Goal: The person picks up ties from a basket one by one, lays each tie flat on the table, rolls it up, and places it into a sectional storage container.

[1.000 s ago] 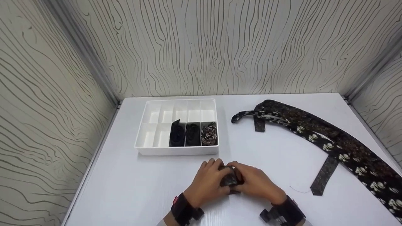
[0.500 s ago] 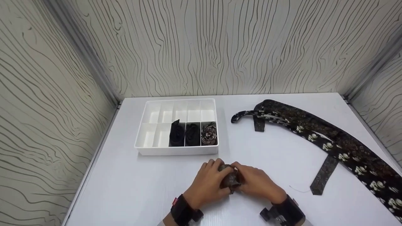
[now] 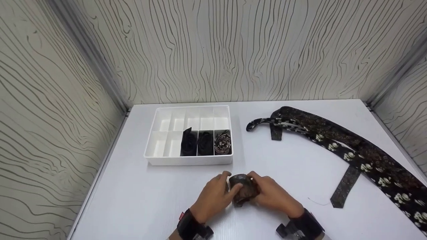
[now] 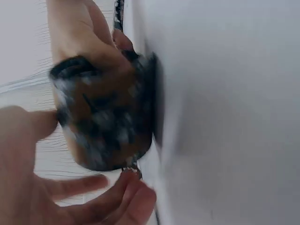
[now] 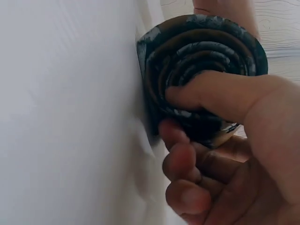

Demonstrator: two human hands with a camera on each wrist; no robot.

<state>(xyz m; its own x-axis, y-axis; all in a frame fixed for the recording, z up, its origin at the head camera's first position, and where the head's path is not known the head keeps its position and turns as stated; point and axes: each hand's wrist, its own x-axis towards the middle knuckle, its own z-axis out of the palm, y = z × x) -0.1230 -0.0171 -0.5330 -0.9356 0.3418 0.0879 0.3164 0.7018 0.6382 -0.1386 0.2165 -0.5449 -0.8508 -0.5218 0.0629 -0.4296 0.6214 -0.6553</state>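
A dark patterned necktie, wound into a roll (image 3: 247, 190), is between both hands over the front of the white table. The right hand (image 3: 275, 196) grips it from the right; in the right wrist view its thumb presses on the coiled end of the roll (image 5: 225, 40), with the other fingers curled below. At the left, the left hand (image 3: 213, 196) has its thumb over the near side of the roll. The left wrist view shows this left hand (image 4: 70, 183) curved around the roll (image 4: 108, 117), thumb and fingertips at its edges. The roll's underside is hidden.
A white divided tray (image 3: 188, 161) stands beyond the hands, holding a navy rolled tie (image 3: 189, 145), a black one (image 3: 205, 144) and a brown patterned one (image 3: 222, 143). Loose ties (image 3: 353, 143) lie along the right side. A thin thread (image 3: 317, 202) lies near them.
The roll has turned between the hands, and more of its outer face shows. The left hand has shifted slightly left and its thumb has moved across the roll. The right hand has hardly moved.
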